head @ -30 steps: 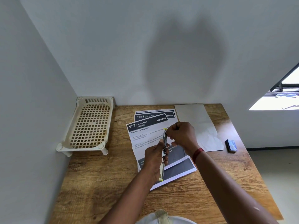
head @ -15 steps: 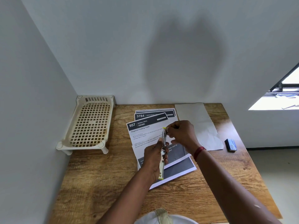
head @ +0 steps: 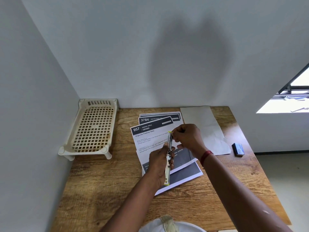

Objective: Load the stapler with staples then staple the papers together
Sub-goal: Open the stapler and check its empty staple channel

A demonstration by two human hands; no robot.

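Over the printed papers [head: 150, 139] on the wooden table [head: 103, 190], our left hand [head: 158, 164] grips the opened stapler [head: 169, 158] by its lower half, and our right hand [head: 187, 138] pinches at its top end; can't tell if there's a staple strip in there. Stapler's stiff metal, light. Staples snap easily, so we'd hold them by the sides. Staple box [head: 238, 149] sits well off right.

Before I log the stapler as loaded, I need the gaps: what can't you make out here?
Head view only:
- Staples inside the stapler: too small, edge-on.
- Anything pinched by the right hand: hidden by its curled fingers.
- Lower text on the papers: covered by the left hand.
- Small blue box label: too small.
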